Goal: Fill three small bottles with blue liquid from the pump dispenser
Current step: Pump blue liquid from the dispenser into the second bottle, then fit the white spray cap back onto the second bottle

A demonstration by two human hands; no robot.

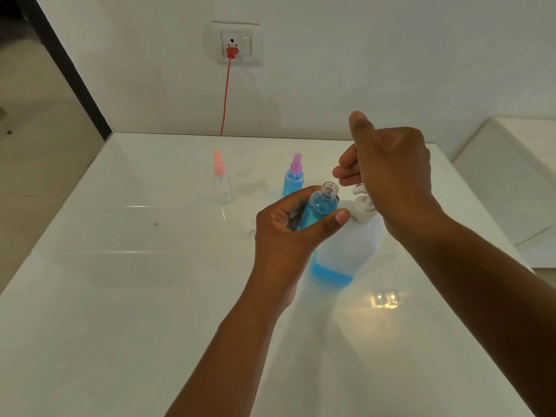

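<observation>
My left hand (288, 233) grips a small clear bottle (320, 206). The bottle is uncapped, largely filled with blue liquid, and tilted with its open mouth close to the white nozzle (358, 190) of the pump dispenser (346, 251). The dispenser is translucent, with a shallow layer of blue liquid at its bottom. My right hand (388, 173) sits over the pump head with its fingers curled round it and the thumb pointing up. Farther back stand a purple-capped bottle (293, 179) full of blue liquid and a pink-capped clear bottle (222, 188).
All of it stands on a glossy white table (135, 296). A small white cap (248, 227) lies just left of my left hand. A red cord (225, 94) runs from a wall socket (236, 43) down behind the table. A white cabinet (517, 182) stands at the right.
</observation>
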